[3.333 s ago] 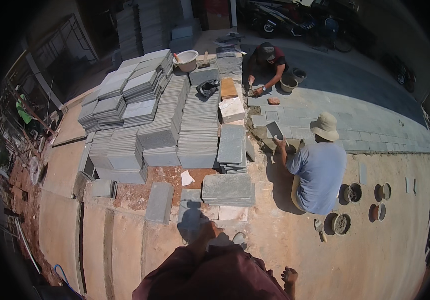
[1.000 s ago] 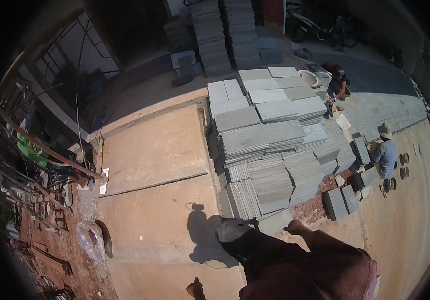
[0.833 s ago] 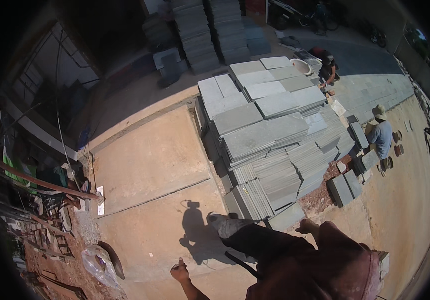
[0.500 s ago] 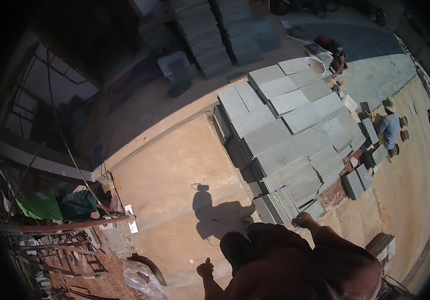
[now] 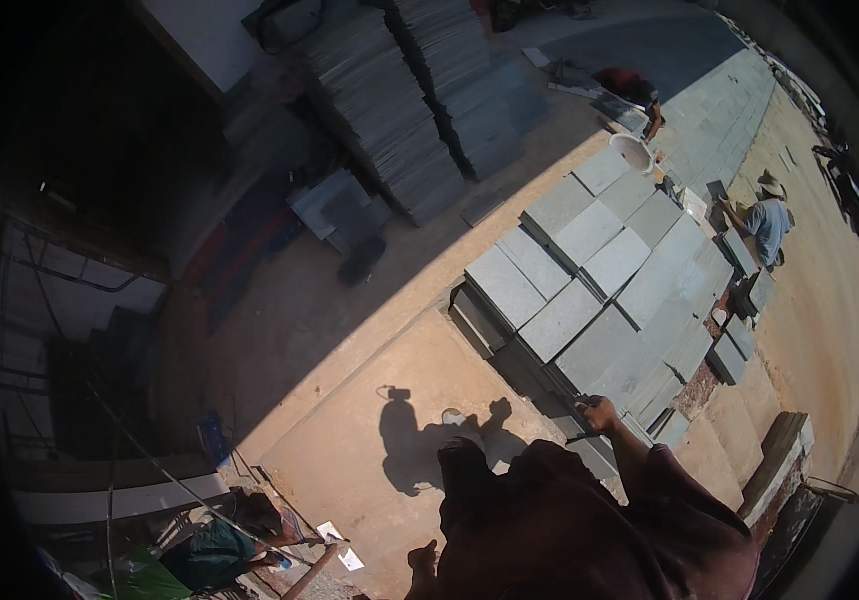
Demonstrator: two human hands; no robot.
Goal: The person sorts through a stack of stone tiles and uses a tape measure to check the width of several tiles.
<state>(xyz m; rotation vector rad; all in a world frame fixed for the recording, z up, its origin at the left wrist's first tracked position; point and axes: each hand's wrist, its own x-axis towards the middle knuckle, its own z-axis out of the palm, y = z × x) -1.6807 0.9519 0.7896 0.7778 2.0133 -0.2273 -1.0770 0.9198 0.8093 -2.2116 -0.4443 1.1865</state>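
Observation:
My right hand (image 5: 600,413) is closed at the near side of a broad stack of grey stone slabs (image 5: 590,340). Its fingers are curled, and a small dark sliver shows below them; what they hold, if anything, I cannot make out. Down at the lower edge, my left hand (image 5: 424,556) hangs beside my leg with its fingers curled in and nothing visible in it. The slabs lie flat in several rows.
Tall slab stacks (image 5: 380,110) stand in shade at the back. A white bucket (image 5: 632,153) sits at the stack's far end. Two people work beyond: one in a hat (image 5: 772,225), another bending in red (image 5: 630,88). Thin poles (image 5: 165,470) lean at left.
The view has turned and moved forward along the slab stack. My right hand has come further up beside the slabs. My left hand sits lower in view.

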